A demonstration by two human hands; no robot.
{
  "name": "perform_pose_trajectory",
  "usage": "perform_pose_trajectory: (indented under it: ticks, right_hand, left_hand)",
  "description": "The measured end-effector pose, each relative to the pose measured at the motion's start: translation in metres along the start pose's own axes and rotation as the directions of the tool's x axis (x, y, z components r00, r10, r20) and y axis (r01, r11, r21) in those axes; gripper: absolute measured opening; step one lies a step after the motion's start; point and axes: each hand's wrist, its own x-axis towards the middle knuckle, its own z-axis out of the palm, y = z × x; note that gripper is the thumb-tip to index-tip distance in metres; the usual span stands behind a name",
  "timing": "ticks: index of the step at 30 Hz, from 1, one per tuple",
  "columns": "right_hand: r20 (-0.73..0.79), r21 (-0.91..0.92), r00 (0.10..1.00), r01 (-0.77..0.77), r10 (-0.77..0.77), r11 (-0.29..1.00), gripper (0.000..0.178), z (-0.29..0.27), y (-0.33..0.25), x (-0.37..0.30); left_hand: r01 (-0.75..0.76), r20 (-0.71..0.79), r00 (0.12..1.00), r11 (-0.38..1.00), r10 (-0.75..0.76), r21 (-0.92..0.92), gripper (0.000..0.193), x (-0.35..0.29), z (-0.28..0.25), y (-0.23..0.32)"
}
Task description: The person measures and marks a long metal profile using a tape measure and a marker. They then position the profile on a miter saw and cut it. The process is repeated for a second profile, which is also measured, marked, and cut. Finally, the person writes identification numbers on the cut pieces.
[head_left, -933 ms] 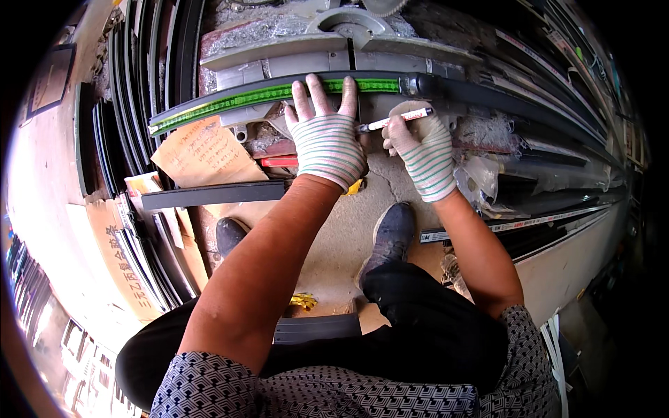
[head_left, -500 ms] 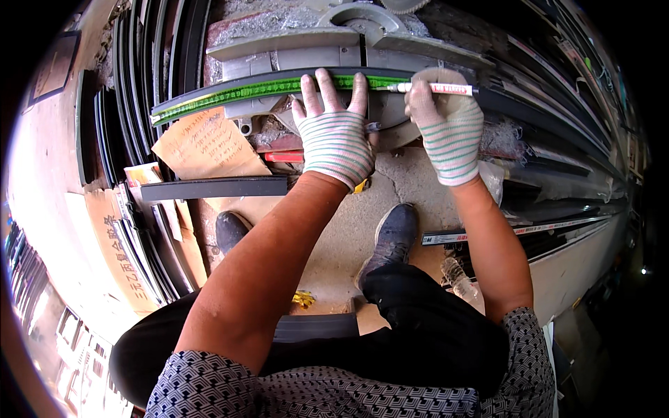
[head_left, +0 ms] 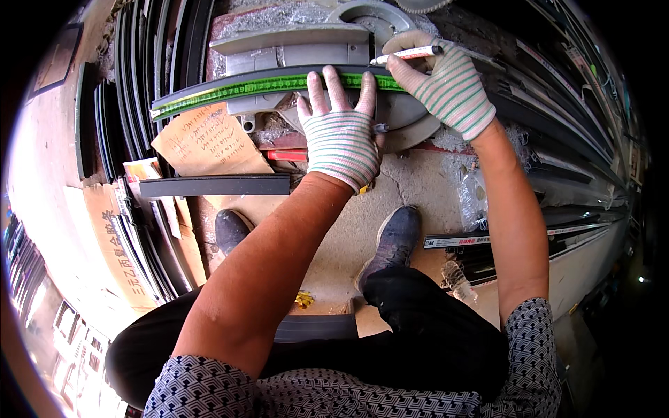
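Though cracked, floor [head_left: 341, 251] below green tape [head_left: 272, 85]

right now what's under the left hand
Under the gloved left hand runs a green tape measure, showing on both sides of it, along a dark bar. The stretch the hand covers, and whatever lies directly beneath the palm, cannot be seen.

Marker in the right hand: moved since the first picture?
Yes. The marker has moved forward, toward the metal fence. Its tip was on the near side of the green tape measure; now it is beyond it.
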Motion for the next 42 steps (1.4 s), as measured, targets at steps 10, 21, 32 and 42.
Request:
perform_pose_trajectory:
  ticks: [10, 21, 32, 42]
  right_hand:
    - [0.039, 0.234, 0.999, 0.014, -0.023, 0.972, 0.023, 0.002, -0.001, 0.001]
    - [0.069, 0.205, 0.998, -0.013, -0.001, 0.979, 0.026, 0.003, -0.001, 0.002]
    - [0.075, 0.179, 0.997, 0.005, -0.019, 0.984, 0.029, 0.004, 0.003, 0.002]
    - [0.059, 0.144, 0.997, 0.038, -0.047, 0.989, 0.029, 0.003, 0.004, 0.002]
  left_hand:
    - [-0.005, 0.003, 1.000, 1.000, 0.005, 0.002, 0.093, 0.001, -0.002, 0.000]
    - [-0.005, 0.004, 1.000, 1.000, 0.005, 0.014, 0.092, 0.002, -0.003, 0.001]
    - [-0.006, 0.001, 1.000, 1.000, 0.006, 0.014, 0.092, 0.001, -0.003, 0.002]
    - [-0.010, -0.005, 1.000, 1.000, 0.010, 0.015, 0.093, 0.002, -0.002, 0.002]
